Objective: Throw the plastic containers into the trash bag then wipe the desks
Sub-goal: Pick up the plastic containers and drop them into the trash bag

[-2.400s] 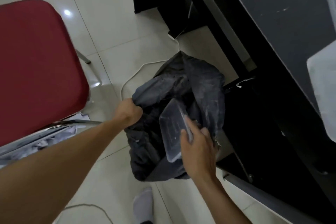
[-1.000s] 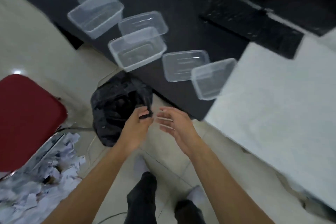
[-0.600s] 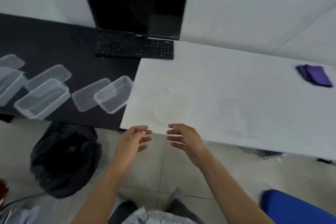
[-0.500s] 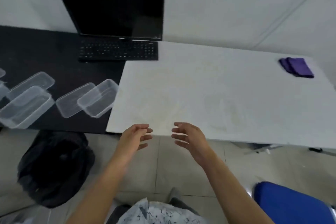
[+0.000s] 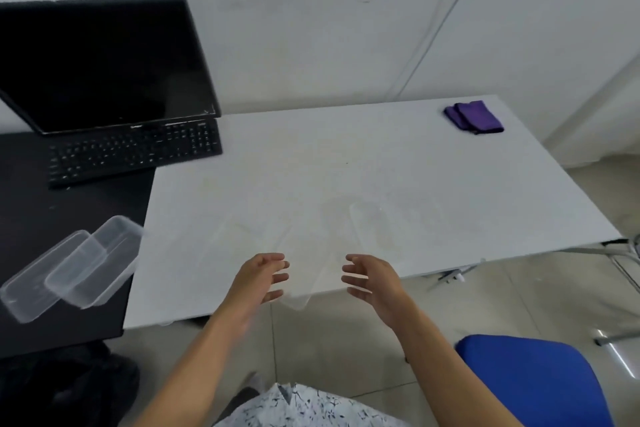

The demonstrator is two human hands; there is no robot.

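the trash bag is a dark blur below the black counter, cut by the bottom edge. the monitor runs off the left edge. faint clear shapes on the white counter are too washed out to tell.

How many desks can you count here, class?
2. A black desk on the left bears the monitor and keyboard; a white desk stands beside it on the right, a purple cloth at its far corner. Others may lie outside the view.

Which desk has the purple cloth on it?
The white desk: the purple cloth lies at its far right corner. The black desk holds the monitor, keyboard and clear containers instead.
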